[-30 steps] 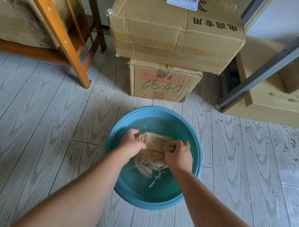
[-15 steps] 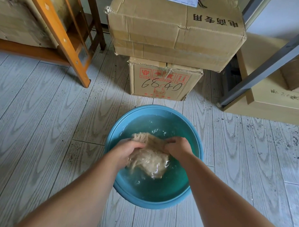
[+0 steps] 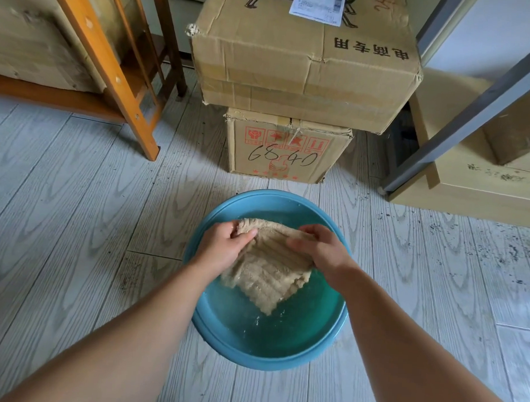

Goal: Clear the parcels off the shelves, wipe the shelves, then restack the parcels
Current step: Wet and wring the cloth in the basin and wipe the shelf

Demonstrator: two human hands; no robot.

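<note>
I note the left hand (image 3: 225, 247) and right hand (image 3: 319, 248) each pinching a top corner of the wet, ribbed beige cloth (image 3: 266, 270). It hangs above water in the round blue basin (image 3: 221, 338). Two creased cardboard parcels (image 3: 293, 89) sit stacked just beyond.

open floor (image 3: 74, 223) left of basin (image 3: 269, 357), stacked boxes (image 3: 290, 147) close behind, shelf leg (image 3: 461, 127) right

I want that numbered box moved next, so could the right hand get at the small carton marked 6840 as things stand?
Probably not yet. The right hand grips the wet cloth over the basin along with the left hand, and the big carton sits on the small carton. Its front face is open to reach.
</note>
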